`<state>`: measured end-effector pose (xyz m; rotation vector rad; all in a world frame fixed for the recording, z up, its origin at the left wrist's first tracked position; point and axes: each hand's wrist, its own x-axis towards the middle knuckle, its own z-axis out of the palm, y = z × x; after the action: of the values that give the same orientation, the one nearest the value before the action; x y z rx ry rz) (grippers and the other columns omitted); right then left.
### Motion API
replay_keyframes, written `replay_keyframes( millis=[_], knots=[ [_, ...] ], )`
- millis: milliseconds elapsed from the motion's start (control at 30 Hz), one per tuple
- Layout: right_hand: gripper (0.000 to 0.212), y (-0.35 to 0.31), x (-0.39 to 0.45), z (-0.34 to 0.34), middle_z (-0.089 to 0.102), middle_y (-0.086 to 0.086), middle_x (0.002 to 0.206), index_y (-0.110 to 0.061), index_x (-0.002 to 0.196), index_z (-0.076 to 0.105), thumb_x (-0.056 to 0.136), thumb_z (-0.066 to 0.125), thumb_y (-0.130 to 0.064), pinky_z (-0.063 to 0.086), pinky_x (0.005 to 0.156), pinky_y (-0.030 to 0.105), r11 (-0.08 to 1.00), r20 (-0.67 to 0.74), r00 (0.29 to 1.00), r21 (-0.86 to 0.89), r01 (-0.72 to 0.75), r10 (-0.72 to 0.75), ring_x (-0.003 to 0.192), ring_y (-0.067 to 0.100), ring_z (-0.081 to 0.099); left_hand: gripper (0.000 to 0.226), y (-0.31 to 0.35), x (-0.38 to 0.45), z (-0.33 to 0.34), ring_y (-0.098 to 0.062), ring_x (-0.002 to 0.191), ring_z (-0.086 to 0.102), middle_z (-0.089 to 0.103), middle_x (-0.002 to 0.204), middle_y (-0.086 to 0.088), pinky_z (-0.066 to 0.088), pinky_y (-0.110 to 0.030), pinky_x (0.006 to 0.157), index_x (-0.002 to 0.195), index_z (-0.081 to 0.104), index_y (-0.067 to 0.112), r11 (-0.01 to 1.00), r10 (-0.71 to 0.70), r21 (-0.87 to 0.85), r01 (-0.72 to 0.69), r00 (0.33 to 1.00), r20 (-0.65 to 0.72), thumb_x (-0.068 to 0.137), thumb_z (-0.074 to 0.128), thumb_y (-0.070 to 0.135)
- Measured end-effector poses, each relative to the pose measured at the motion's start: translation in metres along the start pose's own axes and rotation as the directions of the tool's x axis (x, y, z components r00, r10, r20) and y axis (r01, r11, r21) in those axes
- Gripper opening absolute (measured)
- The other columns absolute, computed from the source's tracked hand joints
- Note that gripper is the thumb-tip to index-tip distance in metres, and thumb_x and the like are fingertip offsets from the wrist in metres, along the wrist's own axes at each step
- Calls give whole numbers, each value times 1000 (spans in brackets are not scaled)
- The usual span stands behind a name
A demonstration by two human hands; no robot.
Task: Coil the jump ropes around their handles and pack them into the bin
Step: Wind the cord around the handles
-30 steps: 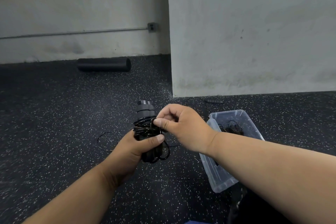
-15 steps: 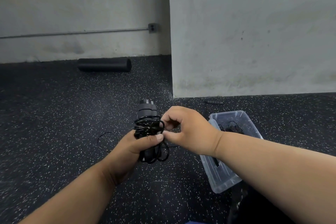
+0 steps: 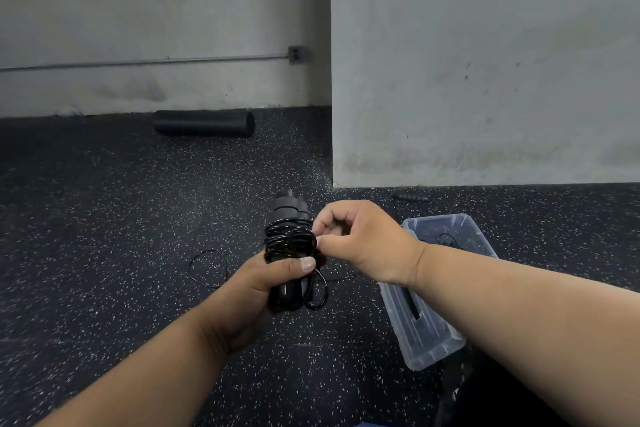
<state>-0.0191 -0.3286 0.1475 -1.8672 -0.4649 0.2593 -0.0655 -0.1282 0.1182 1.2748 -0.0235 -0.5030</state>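
L hand (image 3: 258,291) grips blk jump-rope handles (image 3: 289,215) upright, fingers curled round lower part, thumb pressed across front of the coil. Rope (image 3: 289,244) wound in many turns around handles' mid section; a loose loop hangs below the thumb, at R side of the bundle. R hand (image 3: 360,241) at R side of coil, fingers curled, thumb + forefinger pinching a strand of the rope right against the windings. Bundle held in air over speckled blk floor (image 3: 104,218), just L of the bin.

Clear plastic bin (image 3: 433,347) on floor under R forearm; dark rope visible inside at far end, contents otherwise hard to make out. Thin blk loop (image 3: 207,267) lying on floor L of L hand. Blk foam roller (image 3: 204,122) against far wall (image 3: 138,10). Small dark obj. (image 3: 410,197) at base of near wall, can't ID.
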Motion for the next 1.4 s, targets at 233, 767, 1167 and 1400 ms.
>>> replay_keyframes(
  millis=[233,767,1167,1400],
  knots=[
    [14,-4,0,5,70,-2,72,-23,79,74,85,74,-11,55,61,26,969,-121,986,-232,84,-114,62,6,61,77,1,2,2,-22,96,73,71,125,-17,59,-36,72,144,51,17,997,-16,-82,7,994,-110,74,84,16],
    [12,-7,5,15,61,-6,81,-18,85,69,83,58,-23,49,50,36,621,-156,768,-697,360,-621,63,16,55,66,12,0,4,-20,93,71,72,112,-12,59,-33,72,144,51,6,997,53,-59,-54,999,-12,82,74,16],
    [15,-9,6,20,61,-9,67,-26,79,61,83,65,-12,48,58,27,950,-272,940,-286,126,-207,61,6,52,57,11,-1,5,-15,104,75,77,117,1,60,-25,76,132,56,26,954,246,240,-182,930,-272,81,84,22],
    [14,-15,7,16,55,-8,64,-19,76,63,84,66,-8,42,56,25,972,-92,990,-222,83,-105,58,4,45,80,6,-6,-1,-17,111,74,74,123,-2,62,-31,80,145,46,30,958,247,205,-199,939,-241,77,88,22]
  ],
)
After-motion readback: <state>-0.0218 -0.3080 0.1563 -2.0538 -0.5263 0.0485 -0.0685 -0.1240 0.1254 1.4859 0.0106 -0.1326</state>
